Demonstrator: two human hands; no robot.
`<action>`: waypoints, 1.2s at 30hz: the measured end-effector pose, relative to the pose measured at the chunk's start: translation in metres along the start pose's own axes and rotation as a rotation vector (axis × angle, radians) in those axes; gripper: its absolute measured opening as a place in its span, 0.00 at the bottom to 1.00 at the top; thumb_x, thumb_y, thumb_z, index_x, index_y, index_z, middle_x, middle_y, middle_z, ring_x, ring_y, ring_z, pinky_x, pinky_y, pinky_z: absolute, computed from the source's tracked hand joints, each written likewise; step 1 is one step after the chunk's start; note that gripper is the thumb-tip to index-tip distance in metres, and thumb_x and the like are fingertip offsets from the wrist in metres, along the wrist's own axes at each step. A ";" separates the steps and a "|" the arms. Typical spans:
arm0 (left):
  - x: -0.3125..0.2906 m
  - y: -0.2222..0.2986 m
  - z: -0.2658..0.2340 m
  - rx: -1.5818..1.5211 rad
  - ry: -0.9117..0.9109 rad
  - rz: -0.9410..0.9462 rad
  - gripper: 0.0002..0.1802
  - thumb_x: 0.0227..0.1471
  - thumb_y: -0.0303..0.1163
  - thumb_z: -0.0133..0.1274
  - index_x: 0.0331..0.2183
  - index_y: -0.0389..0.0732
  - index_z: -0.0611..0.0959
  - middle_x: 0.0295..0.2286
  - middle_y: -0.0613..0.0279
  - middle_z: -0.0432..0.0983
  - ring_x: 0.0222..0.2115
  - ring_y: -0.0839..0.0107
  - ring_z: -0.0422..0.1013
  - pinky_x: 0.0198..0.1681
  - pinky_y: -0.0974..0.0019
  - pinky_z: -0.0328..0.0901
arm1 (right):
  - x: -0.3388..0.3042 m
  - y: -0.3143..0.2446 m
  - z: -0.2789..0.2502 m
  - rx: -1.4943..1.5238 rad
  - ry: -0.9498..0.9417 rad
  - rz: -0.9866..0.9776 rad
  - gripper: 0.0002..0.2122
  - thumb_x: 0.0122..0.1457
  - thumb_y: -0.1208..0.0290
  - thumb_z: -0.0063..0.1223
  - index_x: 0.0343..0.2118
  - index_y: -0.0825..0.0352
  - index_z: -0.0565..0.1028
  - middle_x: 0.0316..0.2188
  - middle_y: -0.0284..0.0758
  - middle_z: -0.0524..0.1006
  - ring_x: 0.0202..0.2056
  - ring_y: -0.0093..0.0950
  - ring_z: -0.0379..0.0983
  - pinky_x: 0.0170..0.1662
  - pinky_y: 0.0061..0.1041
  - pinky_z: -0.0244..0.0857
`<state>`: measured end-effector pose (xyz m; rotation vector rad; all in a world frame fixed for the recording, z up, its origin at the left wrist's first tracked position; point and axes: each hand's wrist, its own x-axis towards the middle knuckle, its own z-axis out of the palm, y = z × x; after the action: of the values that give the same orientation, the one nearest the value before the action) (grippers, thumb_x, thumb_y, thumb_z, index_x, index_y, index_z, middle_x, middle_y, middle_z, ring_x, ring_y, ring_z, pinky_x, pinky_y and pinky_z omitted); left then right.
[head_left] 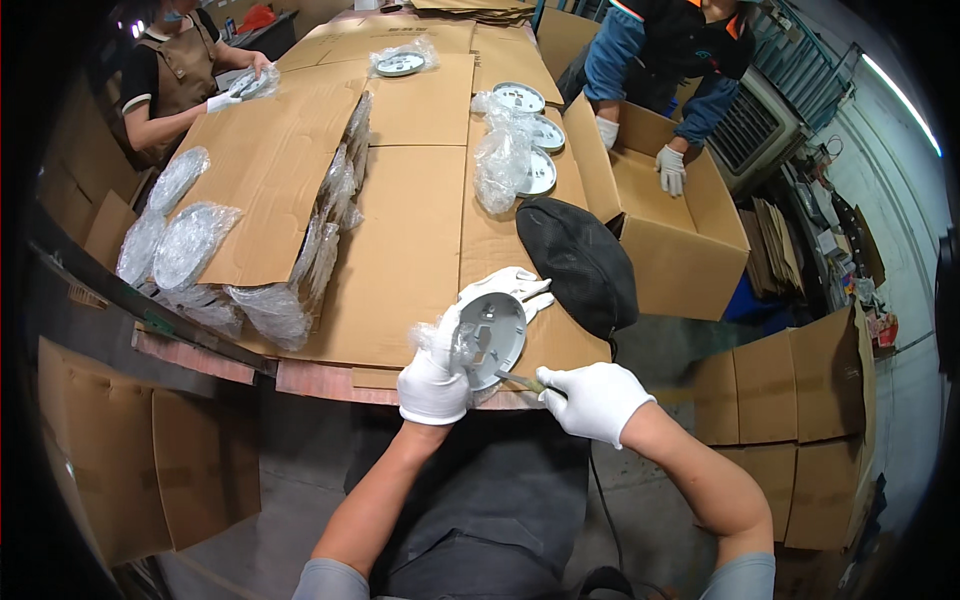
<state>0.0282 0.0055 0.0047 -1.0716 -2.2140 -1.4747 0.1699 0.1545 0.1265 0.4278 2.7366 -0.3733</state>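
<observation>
My left hand [432,385], in a white glove, holds up a grey round plastic cover [500,335] with cut-outs, tilted above the table's near edge. Crumpled clear bubble wrap [455,348] sits between that hand and the cover. White glove fabric [500,283] shows just beyond the cover; I cannot tell whether it is my fingers or a loose glove. In my right hand [600,402], also gloved, is a small hand tool [518,380] with a thin metal blade and a greenish handle. Its tip reaches the cover's lower rim.
A black bag-like cloth thing [580,265] lies right of the cover. Several similar covers [537,172] rest by bubble wrap farther back. Wrapped pieces and cardboard [285,180] are stacked at left. Co-workers stand at far left and at far right, the latter reaching into a carton [685,265].
</observation>
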 end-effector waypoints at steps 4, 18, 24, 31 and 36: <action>0.002 0.001 -0.003 0.024 -0.018 -0.032 0.34 0.47 0.19 0.54 0.58 0.44 0.72 0.35 0.49 0.81 0.30 0.53 0.79 0.33 0.58 0.73 | 0.007 -0.012 -0.008 0.019 -0.104 0.033 0.15 0.63 0.63 0.42 0.45 0.62 0.77 0.23 0.42 0.80 0.25 0.41 0.79 0.34 0.40 0.73; 0.003 -0.012 0.002 -0.032 -0.091 -0.379 0.35 0.49 0.18 0.47 0.60 0.49 0.72 0.30 0.41 0.78 0.29 0.45 0.76 0.35 0.52 0.69 | -0.018 -0.005 0.054 0.055 0.181 0.054 0.17 0.62 0.62 0.48 0.53 0.59 0.74 0.22 0.44 0.79 0.24 0.43 0.78 0.28 0.43 0.71; 0.004 -0.004 -0.003 0.012 -0.091 -0.429 0.33 0.51 0.21 0.49 0.59 0.50 0.72 0.28 0.41 0.78 0.28 0.43 0.75 0.33 0.50 0.69 | -0.007 0.009 0.089 0.224 0.446 -0.002 0.15 0.61 0.61 0.51 0.48 0.58 0.78 0.25 0.42 0.80 0.26 0.40 0.78 0.32 0.39 0.73; -0.009 -0.014 0.001 0.046 0.000 -0.200 0.35 0.48 0.20 0.53 0.60 0.47 0.71 0.30 0.46 0.80 0.27 0.49 0.77 0.31 0.53 0.71 | -0.011 0.013 0.046 0.213 0.360 0.002 0.14 0.61 0.60 0.50 0.45 0.58 0.80 0.28 0.43 0.81 0.30 0.41 0.79 0.37 0.39 0.74; -0.007 0.000 -0.005 0.061 -0.004 -0.075 0.36 0.48 0.17 0.50 0.60 0.46 0.70 0.35 0.48 0.81 0.32 0.51 0.79 0.36 0.55 0.73 | -0.001 0.005 0.023 0.088 0.131 0.030 0.15 0.61 0.60 0.46 0.46 0.58 0.80 0.28 0.43 0.81 0.30 0.44 0.79 0.39 0.41 0.73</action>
<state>0.0320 -0.0019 0.0034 -0.9829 -2.3096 -1.4254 0.1794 0.1517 0.1050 0.5342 2.8444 -0.4748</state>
